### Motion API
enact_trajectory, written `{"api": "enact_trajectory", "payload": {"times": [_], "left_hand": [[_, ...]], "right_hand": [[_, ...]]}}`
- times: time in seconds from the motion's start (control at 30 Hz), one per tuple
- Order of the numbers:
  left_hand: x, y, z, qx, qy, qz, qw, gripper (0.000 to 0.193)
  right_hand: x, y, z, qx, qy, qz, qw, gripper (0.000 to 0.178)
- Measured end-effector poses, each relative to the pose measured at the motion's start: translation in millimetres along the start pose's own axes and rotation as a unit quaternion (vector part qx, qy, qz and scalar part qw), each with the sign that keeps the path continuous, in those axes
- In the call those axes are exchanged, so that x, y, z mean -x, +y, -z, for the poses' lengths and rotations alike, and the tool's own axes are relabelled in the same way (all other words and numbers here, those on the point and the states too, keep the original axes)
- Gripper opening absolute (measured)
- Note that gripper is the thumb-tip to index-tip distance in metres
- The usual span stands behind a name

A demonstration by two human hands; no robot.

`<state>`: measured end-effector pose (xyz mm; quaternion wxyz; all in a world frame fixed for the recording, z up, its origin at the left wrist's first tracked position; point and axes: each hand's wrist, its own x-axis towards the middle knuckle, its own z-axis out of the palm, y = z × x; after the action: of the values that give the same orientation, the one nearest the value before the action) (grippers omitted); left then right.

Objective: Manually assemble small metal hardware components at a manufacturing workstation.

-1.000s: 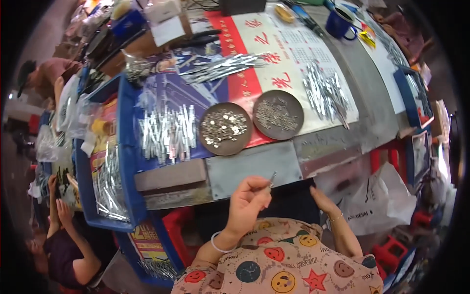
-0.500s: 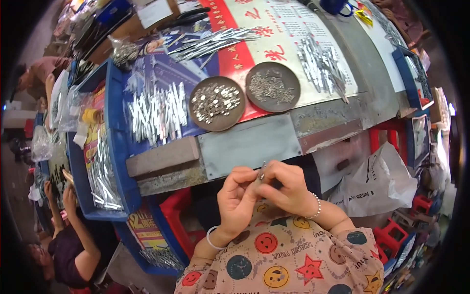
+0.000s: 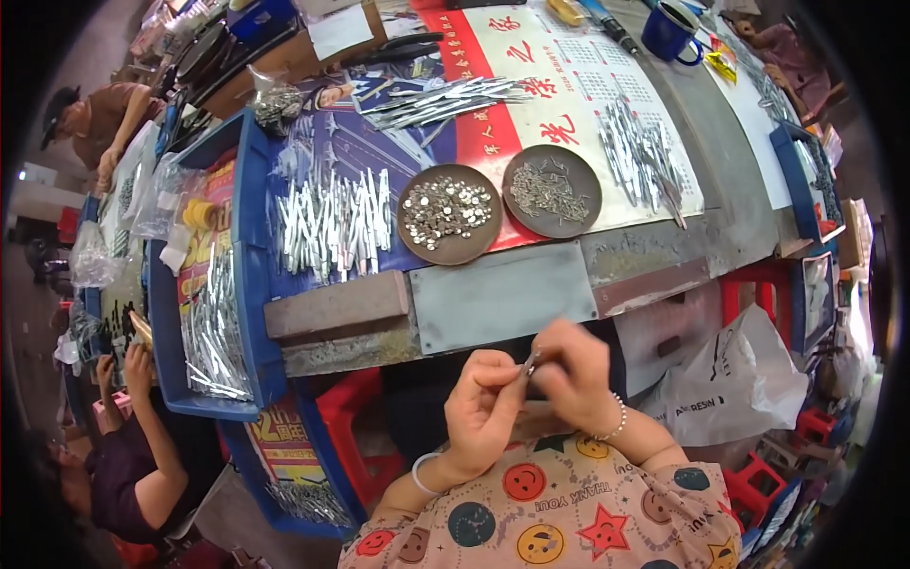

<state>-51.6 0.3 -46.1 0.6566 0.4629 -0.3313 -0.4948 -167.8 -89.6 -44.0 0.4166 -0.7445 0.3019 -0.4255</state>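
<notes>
Just in front of the bench edge, my left hand (image 3: 485, 410) pinches a small, thin metal piece (image 3: 529, 364) between thumb and forefinger. Close against it on the right is my right hand (image 3: 580, 375), its fingers bent and smeared by motion; whether they grip the piece cannot be made out. Beyond the hands lies a flat grey metal plate (image 3: 502, 299) on the bench edge. Behind it stand a round brown dish (image 3: 424, 242) of small shiny discs and a second brown dish (image 3: 578, 220) of tiny metal pins.
Flat silver strips (image 3: 334, 223) lie left of the dishes, with more strips (image 3: 640, 156) to the right and a pile (image 3: 445, 100) behind. A brown block (image 3: 336, 305) sits on the bench edge. Left is a blue bin (image 3: 254, 313); a blue mug (image 3: 668, 33) stands far right. Co-workers sit at left.
My right hand has lifted slightly and shifted right, its fingers now blurred. My left hand still pinches the metal piece. The whole view has swung, so the bench appears lower and further right.
</notes>
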Motion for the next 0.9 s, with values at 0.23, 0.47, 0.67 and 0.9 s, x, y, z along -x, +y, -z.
{"api": "enact_trajectory", "payload": {"times": [0.23,0.47,0.67,0.9], "left_hand": [[2.0,-4.9,-3.7,-0.051,0.008,-0.039,0.998,0.018],[1.8,-2.1,-8.0,0.014,0.002,-0.001,1.0,0.018],[0.3,-1.4,-10.5,0.003,-0.002,-0.076,0.997,0.018],[-8.1,6.2,-7.6,-0.03,0.073,-0.078,0.994,0.022]], "right_hand": [[0.7,3.7,-3.2,-0.057,-0.103,-0.002,0.993,0.031],[-12.1,8.1,5.2,-0.145,-0.014,-0.103,0.984,0.03],[-4.1,-3.9,-3.1,-0.124,0.029,0.025,0.992,0.065],[-10.5,-14.4,-2.5,-0.077,-0.018,0.01,0.997,0.031]]}}
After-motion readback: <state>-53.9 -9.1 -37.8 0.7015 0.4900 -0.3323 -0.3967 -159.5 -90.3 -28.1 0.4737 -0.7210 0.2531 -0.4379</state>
